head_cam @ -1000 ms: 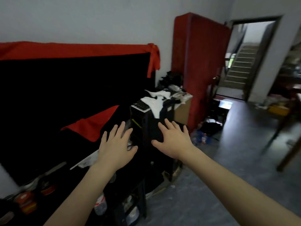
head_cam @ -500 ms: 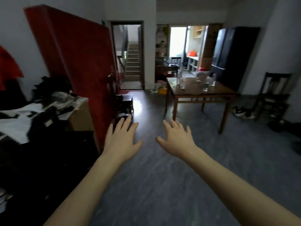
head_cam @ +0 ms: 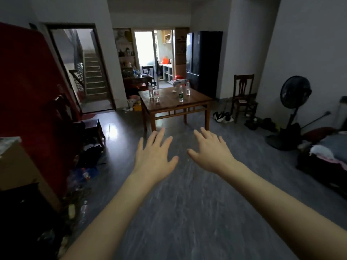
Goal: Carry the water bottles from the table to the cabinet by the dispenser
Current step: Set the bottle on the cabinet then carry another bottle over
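Note:
A wooden table (head_cam: 169,106) stands across the room, straight ahead. Several clear water bottles stand upright on it: two near its left edge (head_cam: 150,90) (head_cam: 157,95), a green-labelled bottle (head_cam: 181,93) and a red-capped bottle (head_cam: 188,88) to the right. My left hand (head_cam: 155,157) and my right hand (head_cam: 211,151) are stretched out in front of me, palms down, fingers spread, holding nothing. Both are well short of the table, over the bare floor.
A red upright panel (head_cam: 28,91) and a dark chair (head_cam: 88,126) line the left side, with clutter on the floor below. A standing fan (head_cam: 293,109), a wooden chair (head_cam: 244,96) and a bed (head_cam: 328,156) are on the right. Grey floor runs open to the table.
My view has swung right, from a dark cabinet with red cloth to the room with the table. The table now sits centred and nearer. My hands stay open and empty.

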`<state>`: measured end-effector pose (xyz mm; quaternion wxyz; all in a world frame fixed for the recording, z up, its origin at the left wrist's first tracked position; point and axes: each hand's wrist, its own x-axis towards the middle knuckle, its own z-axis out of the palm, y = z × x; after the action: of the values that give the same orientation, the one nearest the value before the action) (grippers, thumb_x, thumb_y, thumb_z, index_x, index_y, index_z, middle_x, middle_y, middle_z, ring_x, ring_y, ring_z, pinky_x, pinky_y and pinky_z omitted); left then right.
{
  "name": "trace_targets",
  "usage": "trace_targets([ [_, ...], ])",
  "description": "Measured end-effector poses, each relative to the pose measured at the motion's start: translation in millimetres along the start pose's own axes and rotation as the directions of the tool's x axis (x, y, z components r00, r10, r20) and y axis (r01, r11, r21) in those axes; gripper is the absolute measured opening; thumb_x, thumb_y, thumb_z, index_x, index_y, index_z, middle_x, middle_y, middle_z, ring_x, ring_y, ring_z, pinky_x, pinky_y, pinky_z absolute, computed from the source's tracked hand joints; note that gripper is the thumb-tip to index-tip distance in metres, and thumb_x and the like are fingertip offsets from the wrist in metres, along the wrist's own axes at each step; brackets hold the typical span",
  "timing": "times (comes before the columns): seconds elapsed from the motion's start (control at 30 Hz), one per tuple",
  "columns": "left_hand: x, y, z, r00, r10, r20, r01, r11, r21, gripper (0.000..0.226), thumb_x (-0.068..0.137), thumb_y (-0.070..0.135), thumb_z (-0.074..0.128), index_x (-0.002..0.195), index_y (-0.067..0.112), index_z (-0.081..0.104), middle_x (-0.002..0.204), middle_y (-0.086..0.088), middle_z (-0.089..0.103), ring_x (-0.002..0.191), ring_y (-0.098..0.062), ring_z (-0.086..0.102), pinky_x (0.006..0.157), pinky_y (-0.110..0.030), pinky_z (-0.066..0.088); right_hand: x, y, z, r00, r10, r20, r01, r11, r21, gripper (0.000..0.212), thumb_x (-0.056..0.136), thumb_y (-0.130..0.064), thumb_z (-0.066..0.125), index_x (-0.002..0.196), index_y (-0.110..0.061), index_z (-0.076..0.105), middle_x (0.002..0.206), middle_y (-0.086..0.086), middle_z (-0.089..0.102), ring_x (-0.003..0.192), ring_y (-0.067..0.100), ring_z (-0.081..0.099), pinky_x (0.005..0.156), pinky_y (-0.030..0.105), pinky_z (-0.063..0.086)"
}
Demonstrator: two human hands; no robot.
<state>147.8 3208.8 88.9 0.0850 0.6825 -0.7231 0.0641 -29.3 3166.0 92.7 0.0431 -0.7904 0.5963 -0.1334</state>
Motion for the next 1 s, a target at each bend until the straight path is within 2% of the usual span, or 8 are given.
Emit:
trace_targets([
  [0.2,19,3,5,1.0,-0.002,0.028,0.003,1.0,-0.024,0.072,0.101,0.06,0.036,0.161,0.031,0.008,0.17,0.003,-0.009,0.157,-0.02,-0.007,0.126,-0.05,0.002,6,10,8,1.0,-0.003,0.015,0.003,1.0,0.02,0.079,0.097,-0.054,0.046,0.159,-0.019,0.013,0.167,0.007,0.009,0.153,0.026,0.012,0.122,0.044,0.013],
  [0.47,31,-11,17,0.998,-0.042,0.048,0.044,0.998,-0.047,0.071,0.101,0.056,0.037,0.161,0.031,0.008,0.17,0.002,-0.008,0.157,-0.021,-0.007,0.126,-0.05,0.001,36,-3,24,0.996,-0.074,0.04,0.073,0.997,0.03,0.077,0.098,-0.053,0.045,0.16,-0.018,0.014,0.167,0.008,0.009,0.153,0.027,0.012,0.124,0.044,0.016],
  [0.7,62,-61,35,0.992,-0.107,0.065,0.11,0.993,-0.049,0.071,0.101,0.057,0.038,0.161,0.03,0.009,0.17,0.001,-0.009,0.157,-0.021,-0.008,0.126,-0.051,0.0,85,-29,58,0.99,-0.101,0.097,0.098,0.995,0.027,0.078,0.097,-0.053,0.048,0.159,-0.02,0.015,0.167,0.007,0.009,0.153,0.026,0.013,0.124,0.045,0.017],
  [1.0,155,-159,63,0.982,-0.167,0.087,0.17,0.985,-0.03,0.07,0.101,0.058,0.035,0.161,0.032,0.008,0.17,0.002,-0.011,0.157,-0.021,-0.008,0.126,-0.05,0.0,217,-94,91,0.979,-0.175,0.107,0.172,0.984,0.036,0.074,0.096,-0.051,0.047,0.157,-0.017,0.022,0.166,0.009,0.013,0.152,0.028,0.015,0.122,0.046,0.016],
])
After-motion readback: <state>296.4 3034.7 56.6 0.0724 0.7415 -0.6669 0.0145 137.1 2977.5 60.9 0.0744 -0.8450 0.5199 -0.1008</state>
